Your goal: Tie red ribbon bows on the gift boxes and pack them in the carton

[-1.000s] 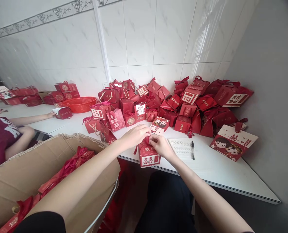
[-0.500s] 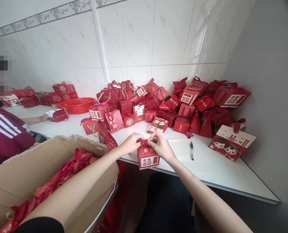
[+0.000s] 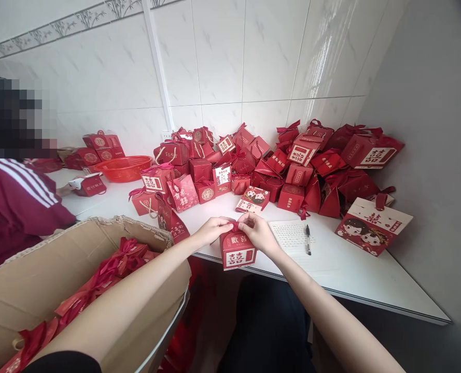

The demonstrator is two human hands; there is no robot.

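A small red gift box [image 3: 238, 255] with a white panel and red characters stands at the table's front edge. On its top is a dark red ribbon [image 3: 235, 226]. My left hand [image 3: 213, 229] pinches the ribbon from the left, thumb and fingers close together. From the right, my right hand [image 3: 255, 232] pinches the same ribbon, its fingertips almost meeting the left ones. The knot itself is mostly hidden behind my fingers.
Many red gift boxes [image 3: 203, 170] are piled along the wall. A notebook [image 3: 290, 238] with a pen [image 3: 308, 240] lies at right, near a larger box [image 3: 370, 228]. A cardboard carton [image 3: 137, 228] holds more boxes. Behind it are a red basin [image 3: 125, 171] and a co-worker [image 3: 16, 207] handling a box.
My fingers have shifted slightly on the ribbon, while the box stays in place. The co-worker has leaned forward and to the right.
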